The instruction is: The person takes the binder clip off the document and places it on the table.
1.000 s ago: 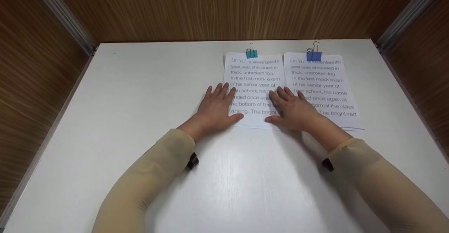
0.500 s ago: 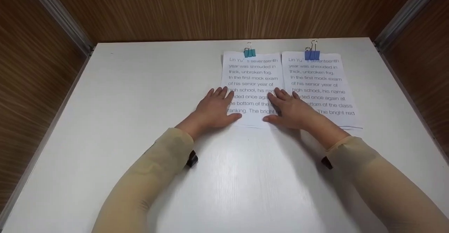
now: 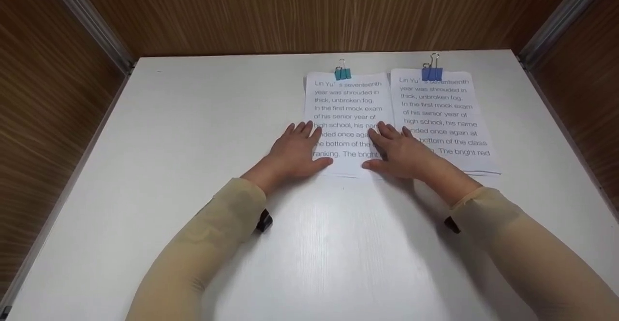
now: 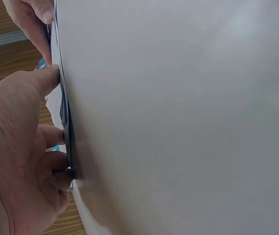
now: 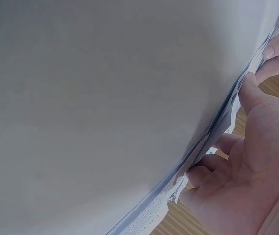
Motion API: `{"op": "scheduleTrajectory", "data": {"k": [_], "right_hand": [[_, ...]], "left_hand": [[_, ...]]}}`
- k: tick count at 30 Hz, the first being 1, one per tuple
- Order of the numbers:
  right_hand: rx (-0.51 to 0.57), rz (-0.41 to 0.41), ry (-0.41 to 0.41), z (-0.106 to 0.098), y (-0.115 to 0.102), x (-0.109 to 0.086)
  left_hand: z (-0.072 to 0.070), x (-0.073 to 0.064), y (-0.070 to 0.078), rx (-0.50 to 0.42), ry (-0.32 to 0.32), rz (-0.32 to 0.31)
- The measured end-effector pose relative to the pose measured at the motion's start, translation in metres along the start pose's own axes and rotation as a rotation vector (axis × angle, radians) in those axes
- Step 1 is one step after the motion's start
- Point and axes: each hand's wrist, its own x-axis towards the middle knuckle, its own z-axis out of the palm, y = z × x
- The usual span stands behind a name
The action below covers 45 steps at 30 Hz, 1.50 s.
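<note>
Two stacks of printed paper lie side by side on the white table. The left paper stack (image 3: 346,113) has a teal binder clip (image 3: 343,73) at its top edge; a blue binder clip (image 3: 432,73) grips the right paper stack (image 3: 454,127). My left hand (image 3: 294,153) rests on the left stack's lower left edge, fingers spread and thumb at its bottom corner. Across the seam between the stacks lies my right hand (image 3: 406,153), its thumb and index finger over the left stack's lower right side. In both wrist views the thumbs and fingertips touch the paper edges at a low angle.
The white table (image 3: 193,118) extends left of the papers and in front of them. Wood-grain panels (image 3: 309,11) enclose it at the back and both sides. Black wrist straps (image 3: 264,221) show under the sleeves.
Both hands have drawn slightly toward me. The teal-clipped stack has shifted a little left and nearer with them, while the blue-clipped stack keeps its place on the table.
</note>
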Motion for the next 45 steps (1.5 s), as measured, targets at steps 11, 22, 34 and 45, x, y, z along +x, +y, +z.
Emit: {"op": "scheduleTrajectory", "data": {"k": [11, 22, 34, 45], "right_hand": [[0.004, -0.032, 0.019, 0.007, -0.008, -0.006], [-0.018, -0.050, 0.021, 0.012, -0.017, -0.018], [-0.038, -0.096, 0.038, 0.019, -0.029, -0.029], [-0.050, -0.111, 0.046, 0.025, -0.038, -0.041]], "left_hand": [[0.004, -0.016, 0.005, 0.013, -0.005, -0.029], [0.006, -0.031, 0.011, 0.018, -0.014, -0.019], [0.011, -0.050, 0.014, 0.028, -0.026, -0.038], [0.016, -0.065, 0.018, 0.027, -0.027, -0.033]]}}
